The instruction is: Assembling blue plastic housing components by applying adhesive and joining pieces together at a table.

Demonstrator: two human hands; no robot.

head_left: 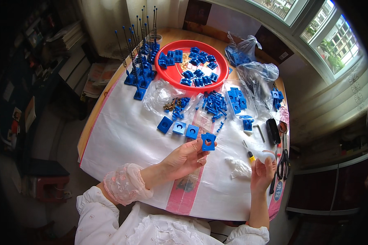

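My left hand [187, 158] pinches a blue square plastic block [208, 142] with a round hole, held up above the white sheet. Just beyond it three similar blue blocks lie in a row: one at the left [164, 124], one in the middle [179, 128] and one at the right [192, 131]. At the right of the table my right hand [262, 174] has its fingers curled, close against a pale translucent round thing [268, 155]. Whether that hand holds something small is hidden. A yellow-handled screwdriver [250, 156] and a crumpled white tissue [239, 168] lie beside it.
A red round tray [159, 73] holds blue parts. Blue bases with springs [139, 75] stand back left. Blue pins [214, 104], brass screws [172, 104] and a clear box [249, 112] sit mid-table. Scissors [283, 164], a hex key [259, 133] and a black case [272, 131] lie right.
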